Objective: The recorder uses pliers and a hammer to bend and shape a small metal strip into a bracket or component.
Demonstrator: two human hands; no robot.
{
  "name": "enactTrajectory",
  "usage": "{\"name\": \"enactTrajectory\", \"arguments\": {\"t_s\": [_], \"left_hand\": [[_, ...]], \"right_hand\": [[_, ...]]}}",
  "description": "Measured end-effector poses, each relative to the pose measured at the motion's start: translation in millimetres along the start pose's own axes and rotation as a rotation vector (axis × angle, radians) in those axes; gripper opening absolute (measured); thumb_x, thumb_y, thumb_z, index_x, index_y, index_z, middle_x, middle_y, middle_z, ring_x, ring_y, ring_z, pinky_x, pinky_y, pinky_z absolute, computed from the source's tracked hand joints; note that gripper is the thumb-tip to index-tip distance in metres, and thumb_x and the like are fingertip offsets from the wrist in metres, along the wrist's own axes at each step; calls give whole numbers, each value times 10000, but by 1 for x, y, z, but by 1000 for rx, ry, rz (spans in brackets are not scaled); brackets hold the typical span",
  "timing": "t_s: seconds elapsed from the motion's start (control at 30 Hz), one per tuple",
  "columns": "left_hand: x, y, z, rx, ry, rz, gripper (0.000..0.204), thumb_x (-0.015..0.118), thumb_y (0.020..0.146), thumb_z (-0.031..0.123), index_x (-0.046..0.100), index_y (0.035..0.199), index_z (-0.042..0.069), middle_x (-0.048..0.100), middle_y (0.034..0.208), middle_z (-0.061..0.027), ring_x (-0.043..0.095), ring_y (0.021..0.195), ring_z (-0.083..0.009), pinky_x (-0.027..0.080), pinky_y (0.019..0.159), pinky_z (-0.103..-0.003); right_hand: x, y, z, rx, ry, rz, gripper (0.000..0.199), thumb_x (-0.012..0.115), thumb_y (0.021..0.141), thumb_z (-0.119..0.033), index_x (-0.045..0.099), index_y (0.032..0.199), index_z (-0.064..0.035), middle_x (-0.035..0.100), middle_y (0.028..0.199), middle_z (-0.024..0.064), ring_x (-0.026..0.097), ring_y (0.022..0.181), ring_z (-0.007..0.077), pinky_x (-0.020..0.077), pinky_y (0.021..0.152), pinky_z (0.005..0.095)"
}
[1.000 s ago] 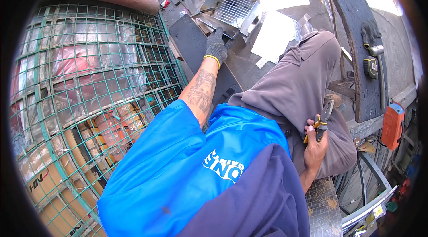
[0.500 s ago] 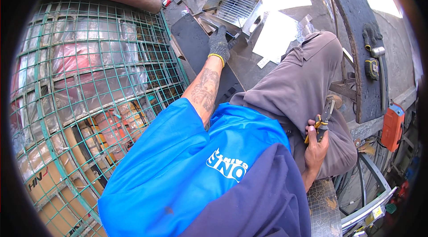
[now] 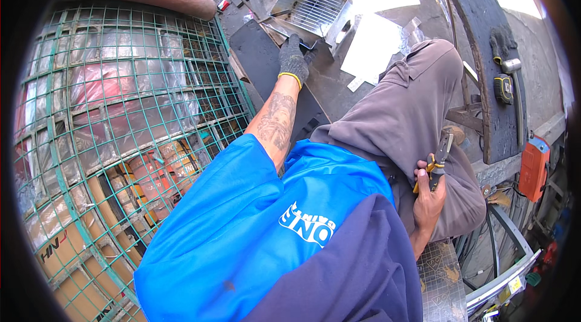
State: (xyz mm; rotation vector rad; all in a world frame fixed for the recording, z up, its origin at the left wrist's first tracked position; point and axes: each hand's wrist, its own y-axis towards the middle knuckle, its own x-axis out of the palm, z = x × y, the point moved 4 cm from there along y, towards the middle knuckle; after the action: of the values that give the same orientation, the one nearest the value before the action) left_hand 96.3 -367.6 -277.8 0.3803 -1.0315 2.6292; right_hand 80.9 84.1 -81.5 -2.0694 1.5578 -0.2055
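Note:
My left hand (image 3: 293, 58), in a dark grey knit glove with a yellow cuff, reaches to the near edge of an open metal box (image 3: 345, 12) with a slatted grate inside. Its fingers are bent over that edge, and the glove hides the exact grip. Under the wrist lies a long dark board (image 3: 251, 49). Bare and close to my right thigh, my right hand (image 3: 428, 206) is closed round pliers (image 3: 437, 167) with yellow-and-black handles, their jaws pointing up and away.
White sheets (image 3: 372, 46) lie right of the box. A green wire cage (image 3: 121, 110) with wrapped goods fills the left. On the dark bench plank (image 3: 478, 37) at right rest a glove (image 3: 502, 43), a hammer (image 3: 511, 66) and a tape measure (image 3: 503, 89). An orange case (image 3: 534, 167) stands beyond.
The gloved left fingers have curled down more over the box edge. The right hand keeps the pliers in the same place. The whole view has shifted slightly.

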Motion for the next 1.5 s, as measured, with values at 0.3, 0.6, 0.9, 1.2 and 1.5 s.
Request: {"name": "enactTrajectory", "arguments": {"t_s": [0.3, 0.6, 0.9, 1.2, 1.5], "left_hand": [[-23, 31, -6, 76, 101, -136, 453, 587, 1033, 225, 459, 1422, 31, 529, 1334, -170, 566, 1192, -328, 572, 970, -546], [-15, 12, -7, -70, -371, -50, 437, 420, 1096, 279, 410, 1458, 35, 494, 1440, -166, 494, 1308, -370, 421, 1110, -641], [-17, 17, -3, -69, -395, -45, 417, 382, 1084, 349, 431, 1414, 98, 485, 1456, -170, 491, 1302, -403, 417, 1090, -674], [-6, 7, 5, -79, -382, -48, 523, 311, 1073, 408, 382, 1499, 112, 411, 1526, -163, 441, 1355, -406, 392, 1099, -683], [-2, 7, 8, -84, -348, -41, 532, 340, 1075, 384, 353, 1536, 119, 344, 1604, -155, 392, 1410, -414, 324, 1147, -665]], "right_hand": [[2, -1, -1, 2, -8, -7, 407, 597, 1038, -99, 535, 1419, 32, 681, 1178, 89, 621, 1028, 123, 498, 954, 269], [1, 0, 0, 0, -23, 12, 402, 597, 1035, -93, 541, 1411, 38, 684, 1170, 95, 624, 1059, 134, 497, 965, 279], [1, 1, 0, -1, -32, 11, 408, 606, 1031, -95, 543, 1410, 41, 686, 1169, 102, 626, 1072, 141, 497, 969, 286], [1, 1, -1, 0, -38, 9, 406, 609, 1029, -95, 542, 1402, 50, 684, 1173, 109, 621, 1086, 141, 498, 972, 285], [0, 3, 3, 2, -42, 14, 400, 617, 1026, -101, 554, 1392, 47, 690, 1165, 94, 621, 1095, 136, 478, 983, 280]]}}
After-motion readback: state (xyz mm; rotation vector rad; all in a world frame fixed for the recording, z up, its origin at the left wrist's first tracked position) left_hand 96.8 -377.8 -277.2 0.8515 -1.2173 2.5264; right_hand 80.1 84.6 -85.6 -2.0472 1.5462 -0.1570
